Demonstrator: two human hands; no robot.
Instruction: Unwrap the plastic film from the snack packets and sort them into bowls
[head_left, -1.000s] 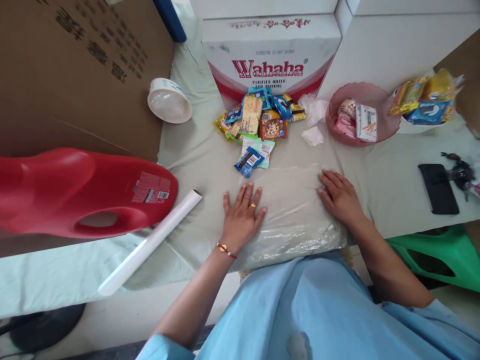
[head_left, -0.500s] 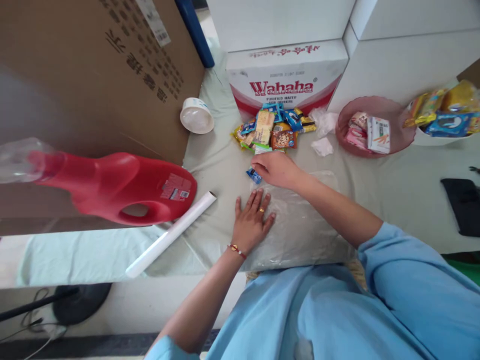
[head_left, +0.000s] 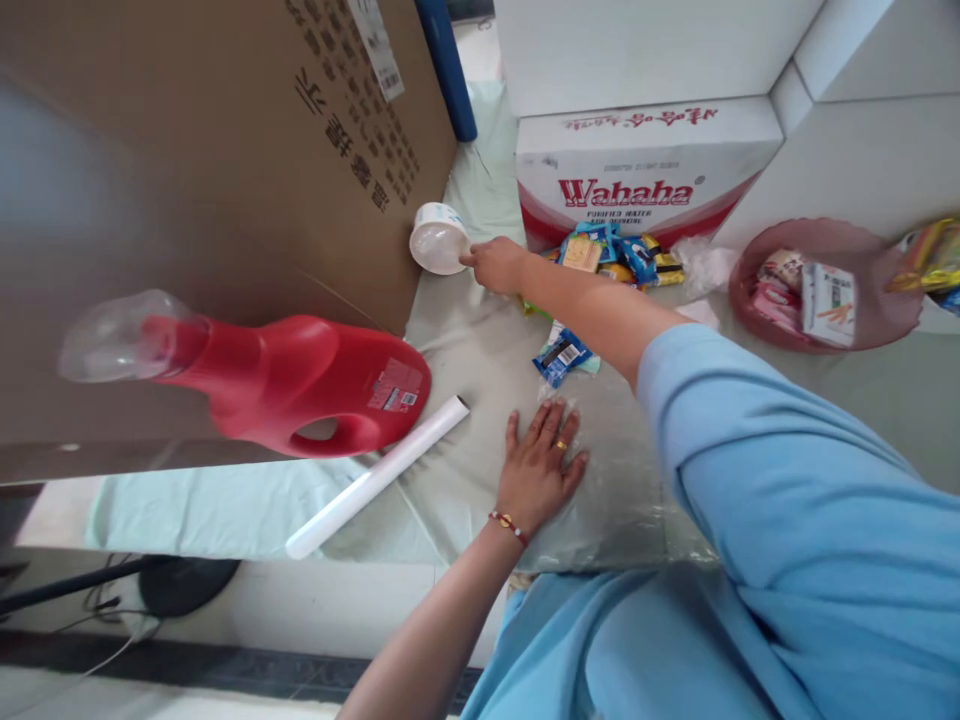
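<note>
At the far left, my right hand [head_left: 495,265] has its fingers pinched at the rim of a small white bowl [head_left: 439,246], beside the brown carton. The bowl stands upright with something pale inside. My left hand [head_left: 538,470] lies flat, fingers spread, on a sheet of clear plastic [head_left: 626,480] near the table's front. Just beyond its fingertips lies a blue snack packet [head_left: 561,354]. A pile of small wrapped snacks [head_left: 583,252] rests farther back, partly hidden by my right forearm.
A red jug [head_left: 330,380] lies on its side at the left, with a white roll [head_left: 379,478] in front of it. A brown carton [head_left: 225,180] walls off the left. A Wahaha box [head_left: 645,170] stands behind, and a pink bowl [head_left: 874,300] with packets sits right.
My right hand has left the blue packet and reached left and away to the white bowl. My left hand remains flat on the plastic. The camera view has swung left.
</note>
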